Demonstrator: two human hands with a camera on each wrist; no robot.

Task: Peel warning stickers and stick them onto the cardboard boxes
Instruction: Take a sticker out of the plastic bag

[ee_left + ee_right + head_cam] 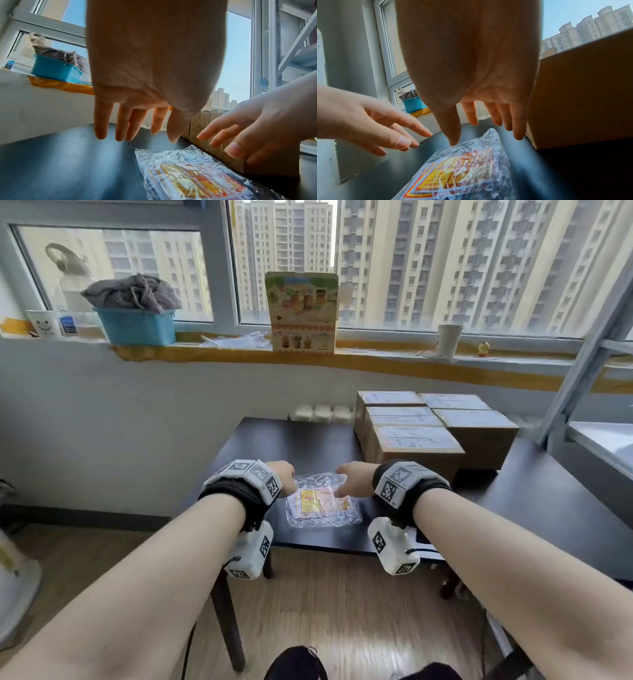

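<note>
- Upper left of head view: blue basket (137, 325) w/ grey cloth (132, 292) on the windowsill (239, 356); not part of the job.
- Left of centre: left hand (282, 475) over the dark table (294, 440), fingers straight and spread, grasping nothing. In left wrist view, fingertips (101, 134) hang just above the tabletop, beside the packet's far-left corner; contact w/ anything not evident.
- Centre: sticker packet (323, 503), a stack of yellow/red warning stickers sealed in crinkled clear plastic, flat on the table near its front edge, between both hands.
- Right of centre: right hand (354, 479) also released, fingers extended, nothing held. In right wrist view, thumb tip (453, 142) right at the packet's far end; touching or just short, can't tell.
- Right, mid-frame: cardboard boxes (431, 429), five seen, packed together at the table's back-right, each w/ a white shipping label on top. No warning sticker visible on any.
- Step in hand, prob.: reaching in to pick up and open the packet; nothing peeled yet, so task looks at its very start.
- Next move calls for: pinch on the plastic's loose far edge, other hand to steady; then one sheet out. Film slick and crumpled, so grip may slip.
</note>
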